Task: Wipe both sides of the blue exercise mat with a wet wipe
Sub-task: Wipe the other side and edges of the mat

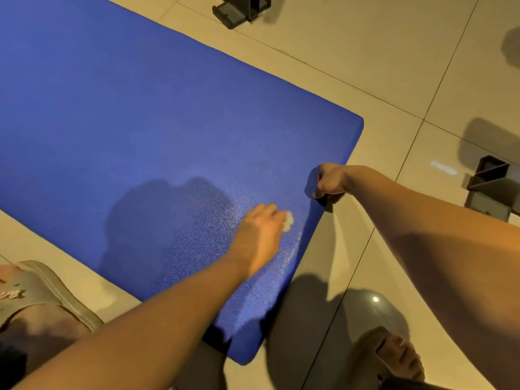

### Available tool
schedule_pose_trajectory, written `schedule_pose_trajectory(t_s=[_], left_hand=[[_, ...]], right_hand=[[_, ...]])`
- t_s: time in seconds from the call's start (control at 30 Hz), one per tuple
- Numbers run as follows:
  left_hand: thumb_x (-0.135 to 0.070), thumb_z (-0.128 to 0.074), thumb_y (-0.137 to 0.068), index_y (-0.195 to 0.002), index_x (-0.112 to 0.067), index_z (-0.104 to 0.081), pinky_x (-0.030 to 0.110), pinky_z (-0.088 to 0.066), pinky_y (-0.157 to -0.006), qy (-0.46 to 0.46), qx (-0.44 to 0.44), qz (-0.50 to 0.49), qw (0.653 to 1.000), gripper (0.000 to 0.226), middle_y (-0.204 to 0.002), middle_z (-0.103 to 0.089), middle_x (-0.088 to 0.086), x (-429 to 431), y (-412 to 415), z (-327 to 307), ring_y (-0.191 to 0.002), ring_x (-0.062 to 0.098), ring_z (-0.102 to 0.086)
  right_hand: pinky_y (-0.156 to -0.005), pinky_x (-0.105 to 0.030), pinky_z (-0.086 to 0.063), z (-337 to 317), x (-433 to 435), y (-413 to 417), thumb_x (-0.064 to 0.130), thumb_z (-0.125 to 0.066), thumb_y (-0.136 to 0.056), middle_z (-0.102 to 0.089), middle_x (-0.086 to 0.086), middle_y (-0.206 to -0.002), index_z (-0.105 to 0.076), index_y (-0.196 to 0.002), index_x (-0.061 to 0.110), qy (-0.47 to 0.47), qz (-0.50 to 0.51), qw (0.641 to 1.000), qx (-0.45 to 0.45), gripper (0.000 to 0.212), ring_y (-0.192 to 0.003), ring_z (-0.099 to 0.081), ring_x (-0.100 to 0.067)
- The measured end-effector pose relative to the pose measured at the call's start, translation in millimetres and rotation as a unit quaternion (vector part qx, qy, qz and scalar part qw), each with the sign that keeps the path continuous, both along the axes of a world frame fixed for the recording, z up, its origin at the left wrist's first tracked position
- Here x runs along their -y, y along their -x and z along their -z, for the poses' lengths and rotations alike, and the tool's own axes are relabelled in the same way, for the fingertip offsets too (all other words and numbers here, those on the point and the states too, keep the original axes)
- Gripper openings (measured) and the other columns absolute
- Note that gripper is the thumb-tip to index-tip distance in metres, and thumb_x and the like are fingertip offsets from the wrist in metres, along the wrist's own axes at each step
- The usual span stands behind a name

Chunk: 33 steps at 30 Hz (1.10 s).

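- Blue exercise mat lies flat on the beige tiled floor, running from the upper left down to a short end edge at the centre right.
- Grey sandal on a foot sits at the lower left, just beside the mat's long near edge.
- Left hand reaches across the mat near its end edge, fingers curled over a small white wet wipe and pressing it onto the surface, which glistens around the hand.
- Right hand grips the mat's end edge, fingers closed tightly round the rim, above and to the right of the wipe.
- Second sandalled foot stands on the floor at the lower right, apart from the mat's corner.
- Dark metal bracket rests on the tiles at the far right, well apart from the mat; a similar dark object sits at the top edge.
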<state>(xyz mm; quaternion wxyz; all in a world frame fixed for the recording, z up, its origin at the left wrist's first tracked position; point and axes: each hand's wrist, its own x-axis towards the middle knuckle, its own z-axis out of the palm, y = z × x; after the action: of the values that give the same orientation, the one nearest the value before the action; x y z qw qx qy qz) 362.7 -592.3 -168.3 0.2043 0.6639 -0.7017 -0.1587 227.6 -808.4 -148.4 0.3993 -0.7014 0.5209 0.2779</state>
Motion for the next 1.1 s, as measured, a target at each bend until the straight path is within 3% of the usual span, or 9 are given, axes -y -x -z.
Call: schedule_pose_trajectory(t_s=[0.13,0.27,0.33,0.43,0.6,0.7,0.8,0.97,1.1], left_hand=[[-0.006,-0.061,-0.091,-0.083,-0.009,-0.066,0.041,-0.046,-0.066,-0.049,0.034,-0.154,0.986,0.01,-0.081,-0.061,0.017,3,-73,-5,-0.073,0.04,-0.058],[-0.011,-0.064,-0.093,-0.074,-0.01,-0.055,0.041,-0.041,-0.066,-0.069,0.012,-0.262,0.962,0.021,-0.079,-0.061,0.019,7,-89,-16,-0.075,0.04,-0.056],[-0.005,-0.062,-0.09,-0.067,-0.014,-0.047,0.037,-0.041,-0.062,-0.069,-0.008,-0.247,0.967,0.029,-0.071,-0.06,0.016,12,-62,-21,-0.068,0.038,-0.054],[0.003,-0.067,-0.082,-0.069,-0.012,-0.061,0.039,-0.041,-0.064,-0.056,-0.058,-0.182,0.98,0.021,-0.068,-0.061,0.009,15,-5,-24,-0.063,0.031,-0.056],[-0.006,-0.07,-0.078,-0.087,-0.019,-0.071,0.038,-0.05,-0.073,-0.058,-0.007,-0.014,0.998,0.016,-0.081,-0.06,0.003,12,59,-6,-0.079,0.028,-0.057],[-0.008,-0.069,-0.077,-0.091,-0.022,-0.071,0.036,-0.048,-0.07,-0.039,0.05,0.049,0.997,0.02,-0.081,-0.058,0.003,19,28,-3,-0.077,0.028,-0.057],[-0.008,-0.06,-0.085,-0.086,-0.018,-0.071,0.035,-0.045,-0.065,-0.047,0.033,-0.044,0.997,0.016,-0.078,-0.061,0.01,28,-32,-10,-0.072,0.036,-0.059],[-0.01,-0.061,-0.09,-0.084,-0.012,-0.068,0.04,-0.046,-0.069,-0.092,0.031,-0.26,0.961,0.01,-0.09,-0.068,0.016,41,-90,-19,-0.087,0.04,-0.062],[0.002,-0.06,-0.083,-0.067,-0.008,-0.061,0.039,-0.046,-0.058,-0.047,-0.009,-0.186,0.981,0.019,-0.071,-0.063,0.018,49,-34,-27,-0.065,0.038,-0.06]], right_hand=[[-0.059,-0.033,-0.047,0,-4,3,0.017,-0.074,-0.09,-0.053,-0.01,-0.08,-0.049,-0.078,0.01,0.025,-0.015,0.999,0.017,0.028,-0.07,-0.053,-0.023],[-0.059,-0.035,-0.045,3,-5,4,0.019,-0.073,-0.089,-0.05,-0.011,-0.077,-0.054,-0.079,0.007,0.03,-0.033,0.999,0.012,0.025,-0.072,-0.051,-0.024],[-0.063,-0.036,-0.046,3,-5,3,0.019,-0.073,-0.089,-0.052,-0.013,-0.083,-0.059,-0.09,0.003,0.028,-0.038,0.999,0.013,0.021,-0.075,-0.052,-0.025],[-0.068,-0.036,-0.047,1,-4,4,0.017,-0.072,-0.09,-0.052,-0.014,-0.089,-0.058,-0.1,0.003,0.021,-0.035,0.999,0.016,0.023,-0.079,-0.052,-0.024],[-0.054,-0.03,-0.037,2,-4,5,0.016,-0.073,-0.089,-0.04,-0.007,-0.067,-0.041,-0.067,0.012,0.033,-0.033,0.999,0.019,0.039,-0.058,-0.04,-0.021],[-0.053,-0.029,-0.035,2,-4,6,0.016,-0.073,-0.089,-0.038,-0.007,-0.066,-0.041,-0.066,0.009,0.038,-0.038,0.998,0.022,0.04,-0.058,-0.038,-0.021],[-0.058,-0.033,-0.039,0,-4,7,0.016,-0.072,-0.089,-0.042,-0.01,-0.073,-0.049,-0.078,0.006,0.025,-0.037,0.998,0.033,0.028,-0.064,-0.041,-0.02],[-0.061,-0.032,-0.045,0,-6,6,0.016,-0.072,-0.09,-0.048,-0.008,-0.079,-0.053,-0.09,0.005,0.025,-0.031,0.998,0.039,0.022,-0.066,-0.047,-0.017],[-0.065,-0.035,-0.048,0,-7,4,0.017,-0.071,-0.09,-0.054,-0.014,-0.092,-0.056,-0.107,0.0,0.024,-0.021,0.999,0.029,0.029,-0.069,-0.05,-0.018]])
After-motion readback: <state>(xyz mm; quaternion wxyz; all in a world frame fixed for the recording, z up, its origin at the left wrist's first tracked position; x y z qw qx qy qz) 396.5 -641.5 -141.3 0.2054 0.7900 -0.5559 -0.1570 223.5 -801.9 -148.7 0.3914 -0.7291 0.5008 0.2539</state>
